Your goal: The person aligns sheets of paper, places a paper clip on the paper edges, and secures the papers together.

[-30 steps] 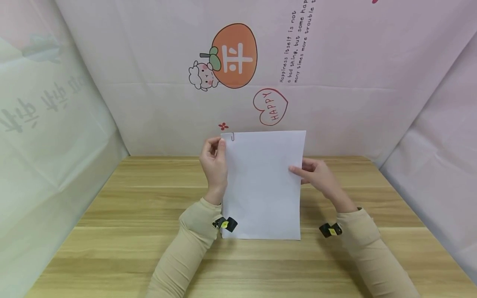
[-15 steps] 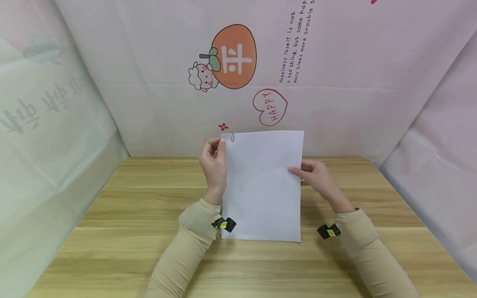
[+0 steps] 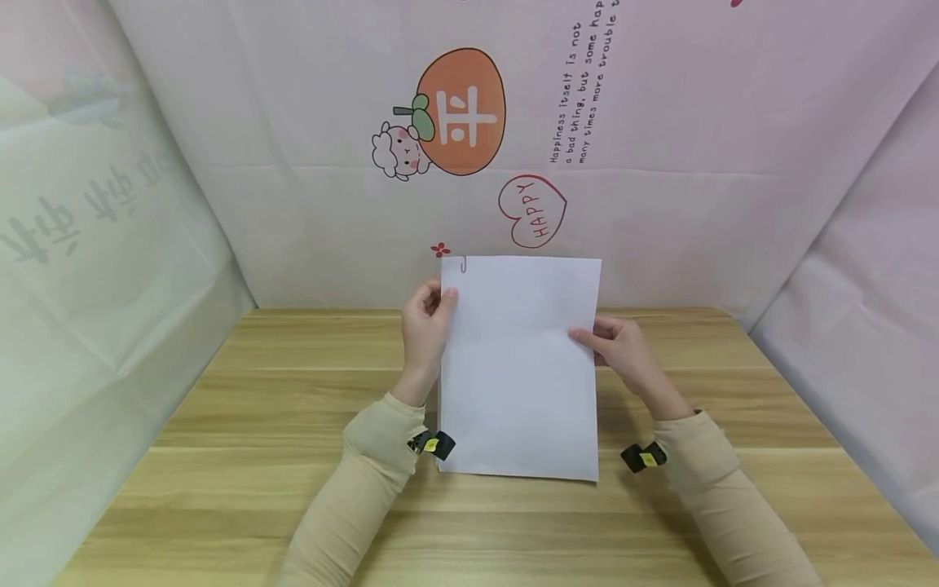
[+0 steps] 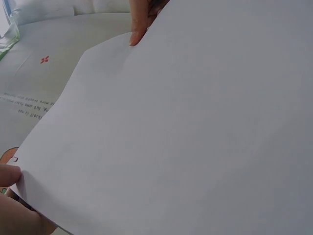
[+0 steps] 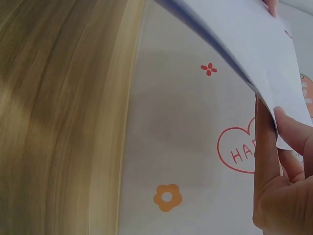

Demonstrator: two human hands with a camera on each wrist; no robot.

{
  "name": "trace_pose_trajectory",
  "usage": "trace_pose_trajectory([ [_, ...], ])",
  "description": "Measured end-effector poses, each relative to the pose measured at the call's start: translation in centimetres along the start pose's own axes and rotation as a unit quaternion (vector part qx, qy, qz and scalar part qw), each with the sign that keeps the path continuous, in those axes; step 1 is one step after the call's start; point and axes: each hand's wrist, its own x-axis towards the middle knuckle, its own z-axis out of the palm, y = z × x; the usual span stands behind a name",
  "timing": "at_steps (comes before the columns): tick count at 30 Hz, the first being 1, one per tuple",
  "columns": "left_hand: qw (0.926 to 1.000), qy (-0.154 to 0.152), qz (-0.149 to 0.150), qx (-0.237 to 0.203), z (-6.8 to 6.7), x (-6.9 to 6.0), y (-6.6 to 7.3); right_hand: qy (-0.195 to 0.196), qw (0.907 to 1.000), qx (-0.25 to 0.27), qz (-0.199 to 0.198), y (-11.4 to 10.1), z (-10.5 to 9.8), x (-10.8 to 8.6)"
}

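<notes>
White paper sheets (image 3: 521, 375), more than one by the layered edge, stand raised above the table between both hands. A small paper clip (image 3: 464, 264) sits on their top edge near the left corner. My left hand (image 3: 425, 326) pinches the left edge a little below that corner, thumb in front. On the right edge, my right hand (image 3: 623, 350) pinches the paper with its thumb on the front and fingers behind. The right wrist view shows the right hand (image 5: 283, 181) with the paper edge between thumb and fingers. Paper fills most of the left wrist view.
A wood-grain table (image 3: 257, 456) lies under the arms. Behind it hangs a pale printed cloth (image 3: 660, 204) with an orange fruit drawing and a heart; more cloth closes both sides. Black wrist cameras (image 3: 644, 457) sit at both cuffs.
My left hand has slid slightly down the paper's left edge, its thumb lying further onto the front. The paper and clip have shifted a little to the right. My right hand keeps its grip.
</notes>
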Motion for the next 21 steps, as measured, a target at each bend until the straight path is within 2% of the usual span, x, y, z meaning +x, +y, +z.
trace_pose_trajectory([
  [7,0.997,-0.052,-0.037,0.046,-0.9,-0.1,-1.0,0.01,0.9999,0.006,0.007,0.0,0.0,0.1],
  [14,0.9908,-0.078,-0.082,0.074,-1.3,-0.4,-1.4,0.017,0.9995,0.024,0.011,0.0,0.0,0.2],
  [21,0.9838,-0.105,-0.108,0.097,-1.4,-0.8,-1.6,0.024,0.9993,0.025,0.014,0.0,0.1,0.5],
])
